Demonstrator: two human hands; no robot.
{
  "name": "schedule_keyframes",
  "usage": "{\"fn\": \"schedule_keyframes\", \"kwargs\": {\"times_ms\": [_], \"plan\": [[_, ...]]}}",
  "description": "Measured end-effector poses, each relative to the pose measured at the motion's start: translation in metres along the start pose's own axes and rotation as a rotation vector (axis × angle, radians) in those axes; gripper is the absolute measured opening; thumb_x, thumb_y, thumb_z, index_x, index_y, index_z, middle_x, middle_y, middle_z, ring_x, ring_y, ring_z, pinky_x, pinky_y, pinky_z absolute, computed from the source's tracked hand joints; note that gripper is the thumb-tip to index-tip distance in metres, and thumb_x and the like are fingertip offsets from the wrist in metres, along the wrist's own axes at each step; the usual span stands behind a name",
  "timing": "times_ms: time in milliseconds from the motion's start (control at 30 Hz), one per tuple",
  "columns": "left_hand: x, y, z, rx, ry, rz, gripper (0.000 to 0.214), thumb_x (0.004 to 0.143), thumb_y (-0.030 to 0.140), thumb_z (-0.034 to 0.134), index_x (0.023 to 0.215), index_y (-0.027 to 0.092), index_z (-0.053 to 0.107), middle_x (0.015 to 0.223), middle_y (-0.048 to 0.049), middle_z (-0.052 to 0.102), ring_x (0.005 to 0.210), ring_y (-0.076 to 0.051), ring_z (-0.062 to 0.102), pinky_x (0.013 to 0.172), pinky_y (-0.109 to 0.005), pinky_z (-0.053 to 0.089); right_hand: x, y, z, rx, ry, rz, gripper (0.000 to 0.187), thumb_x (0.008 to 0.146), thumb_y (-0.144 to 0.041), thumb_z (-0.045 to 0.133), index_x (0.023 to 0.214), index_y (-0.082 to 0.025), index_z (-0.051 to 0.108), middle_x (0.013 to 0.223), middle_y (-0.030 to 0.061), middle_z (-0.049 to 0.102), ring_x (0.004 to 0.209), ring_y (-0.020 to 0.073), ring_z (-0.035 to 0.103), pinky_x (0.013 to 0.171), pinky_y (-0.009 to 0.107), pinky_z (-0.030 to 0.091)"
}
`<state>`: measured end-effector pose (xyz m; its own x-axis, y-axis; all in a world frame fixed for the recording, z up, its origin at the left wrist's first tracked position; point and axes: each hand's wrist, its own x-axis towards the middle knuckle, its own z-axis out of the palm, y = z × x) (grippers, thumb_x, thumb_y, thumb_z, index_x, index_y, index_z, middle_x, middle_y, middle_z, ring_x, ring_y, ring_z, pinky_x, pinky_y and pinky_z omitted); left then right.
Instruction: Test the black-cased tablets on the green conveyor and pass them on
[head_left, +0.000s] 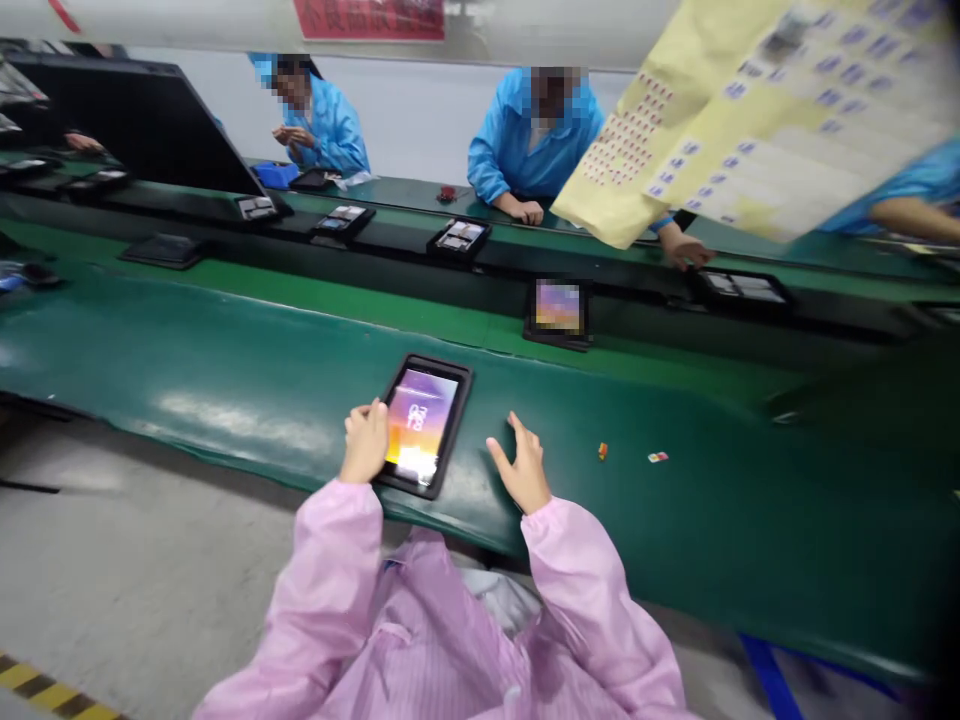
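Observation:
A tablet (421, 420) in a thick black frame lies on the green bench top in front of me, its screen lit purple to orange with white digits. My left hand (366, 442) grips the tablet's left edge, the thumb over the frame beside the screen; the fingers beneath are partly hidden. To the right of the tablet, my right hand (521, 462) hovers apart from it, fingers spread and holding nothing. Farther right on the bench lie a small orange piece (603, 452) and a small white-and-coloured card-like piece (658, 457).
Behind the bench, a dark conveyor line (405, 258) carries several black trays with parts. Another lit tablet (559, 308) sits beyond mine. Yellow sheets (720, 130) hang at upper right; a dark monitor (142, 120) stands at left. Co-workers in blue sit opposite.

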<state>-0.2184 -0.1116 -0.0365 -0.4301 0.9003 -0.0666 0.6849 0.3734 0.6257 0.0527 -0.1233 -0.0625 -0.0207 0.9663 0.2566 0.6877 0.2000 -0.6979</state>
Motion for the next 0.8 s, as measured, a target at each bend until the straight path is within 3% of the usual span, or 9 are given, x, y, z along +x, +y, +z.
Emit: {"fn": "schedule_keyframes", "kwargs": {"times_ms": [133, 233, 300, 400, 500, 600, 700, 800], "plan": [[-0.089, 0.042, 0.042, -0.159, -0.184, 0.115, 0.062, 0.096, 0.051, 0.017, 0.138, 0.014, 0.044, 0.123, -0.0159, 0.048, 0.122, -0.025, 0.044, 0.107, -0.042, 0.034, -0.029, 0.018, -0.035, -0.006, -0.028, 0.109, 0.074, 0.086, -0.057, 0.049, 0.146, -0.02, 0.026, 0.136, 0.016, 0.052, 0.128, 0.0292, 0.045, 0.106, 0.051, 0.032], [-0.117, 0.064, 0.052, -0.236, -0.401, 0.29, 0.059, 0.096, 0.053, 0.02, 0.131, 0.016, 0.052, 0.115, -0.0129, 0.053, 0.117, -0.023, 0.049, 0.107, -0.039, 0.035, -0.047, 0.032, -0.071, -0.101, -0.053, 0.19, 0.099, 0.074, -0.064, 0.062, 0.149, -0.018, 0.017, 0.141, 0.0203, 0.044, 0.132, 0.0344, 0.039, 0.106, 0.054, 0.03], [-0.111, 0.08, 0.056, -0.184, -0.346, 0.401, 0.057, 0.096, 0.052, 0.026, 0.129, 0.015, 0.053, 0.116, -0.0139, 0.052, 0.116, -0.025, 0.049, 0.106, -0.042, 0.036, -0.052, 0.039, -0.093, -0.168, -0.108, 0.199, 0.118, 0.064, -0.066, 0.069, 0.151, -0.015, 0.008, 0.144, 0.0231, 0.039, 0.133, 0.0376, 0.036, 0.105, 0.055, 0.029], [-0.082, 0.108, 0.068, -0.051, -0.127, 0.555, 0.052, 0.095, 0.049, 0.033, 0.129, 0.016, 0.053, 0.12, -0.0157, 0.05, 0.114, -0.028, 0.047, 0.101, -0.047, 0.038, -0.052, 0.042, -0.111, -0.242, -0.221, 0.157, 0.136, 0.052, -0.065, 0.077, 0.151, -0.014, -0.001, 0.145, 0.0238, 0.035, 0.133, 0.0397, 0.035, 0.106, 0.055, 0.027], [-0.056, 0.133, 0.083, 0.079, -0.091, 0.75, 0.046, 0.095, 0.046, 0.034, 0.119, 0.017, 0.062, 0.116, -0.015, 0.054, 0.108, -0.029, 0.049, 0.095, -0.047, 0.041, -0.047, 0.04, -0.115, -0.28, -0.275, 0.137, 0.14, 0.047, -0.061, 0.081, 0.151, -0.015, 0.0, 0.141, 0.0222, 0.04, 0.132, 0.0404, 0.035, 0.107, 0.057, 0.024], [-0.048, 0.14, 0.096, 0.158, -0.101, 0.873, 0.045, 0.096, 0.041, 0.033, 0.117, 0.015, 0.063, 0.112, -0.0155, 0.059, 0.105, -0.029, 0.052, 0.091, -0.045, 0.044, -0.041, 0.04, -0.114, -0.231, -0.196, 0.191, 0.118, 0.063, -0.056, 0.074, 0.151, -0.014, 0.007, 0.134, 0.0211, 0.049, 0.124, 0.0379, 0.044, 0.103, 0.055, 0.03], [-0.051, 0.13, 0.105, 0.118, -0.048, 0.89, 0.044, 0.097, 0.034, 0.029, 0.116, 0.015, 0.064, 0.113, -0.0142, 0.061, 0.106, -0.026, 0.055, 0.092, -0.041, 0.045, -0.041, 0.046, -0.113, -0.059, -0.049, 0.255, 0.085, 0.083, -0.049, 0.054, 0.15, -0.015, 0.014, 0.129, 0.0196, 0.054, 0.113, 0.0312, 0.053, 0.098, 0.051, 0.038], [-0.052, 0.12, 0.11, 0.075, -0.011, 0.861, 0.044, 0.097, 0.033, 0.028, 0.108, 0.016, 0.067, 0.117, -0.0129, 0.062, 0.11, -0.024, 0.056, 0.094, -0.037, 0.046, -0.048, 0.054, -0.11, 0.082, 0.017, 0.291, 0.075, 0.087, -0.049, 0.047, 0.149, -0.016, 0.02, 0.123, 0.0169, 0.059, 0.108, 0.0267, 0.056, 0.099, 0.048, 0.04]]}}
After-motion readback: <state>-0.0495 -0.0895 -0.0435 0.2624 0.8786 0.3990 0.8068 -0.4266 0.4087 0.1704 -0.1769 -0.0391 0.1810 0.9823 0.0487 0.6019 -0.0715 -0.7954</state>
